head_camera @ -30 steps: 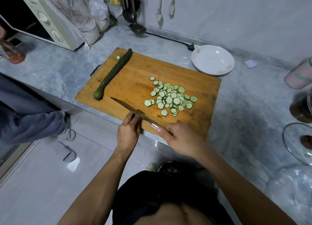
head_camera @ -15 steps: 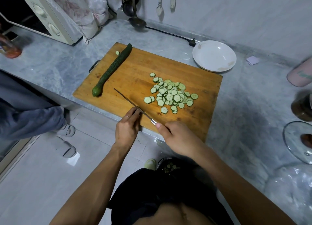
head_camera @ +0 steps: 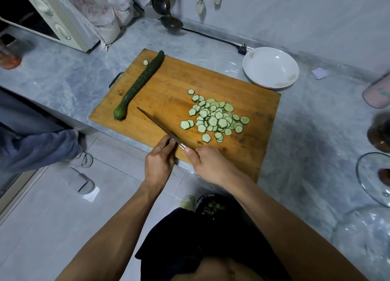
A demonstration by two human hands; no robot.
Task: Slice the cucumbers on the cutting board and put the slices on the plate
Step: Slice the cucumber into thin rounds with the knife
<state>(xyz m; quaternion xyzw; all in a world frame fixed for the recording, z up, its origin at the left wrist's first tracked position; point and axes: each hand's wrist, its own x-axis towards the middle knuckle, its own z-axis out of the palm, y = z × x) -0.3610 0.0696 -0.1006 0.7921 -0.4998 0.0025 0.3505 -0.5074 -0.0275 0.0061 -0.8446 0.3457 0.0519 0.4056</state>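
Observation:
A wooden cutting board (head_camera: 173,84) lies on the marble counter. A whole dark green cucumber (head_camera: 139,84) lies along its left side, with one stray slice (head_camera: 145,62) beside its far end. A heap of cucumber slices (head_camera: 215,118) covers the board's right middle. My right hand (head_camera: 209,164) grips the handle of a knife (head_camera: 156,122), whose blade points left over the board's near edge. My left hand (head_camera: 160,160) touches the blade near the handle with its fingertips. An empty white plate (head_camera: 270,67) stands past the board's far right corner.
A microwave (head_camera: 48,17) and plastic bags stand at the back left. A ladle (head_camera: 168,21) and a black power cord lie by the wall. A pink cup (head_camera: 377,93), a dark jar and a glass lid (head_camera: 373,177) are at the right. Another person's leg is at left.
The knife blade has risen slightly and tilted onto its edge above the board. Both hands have stayed at the board's near edge; the cucumber and slices have not moved.

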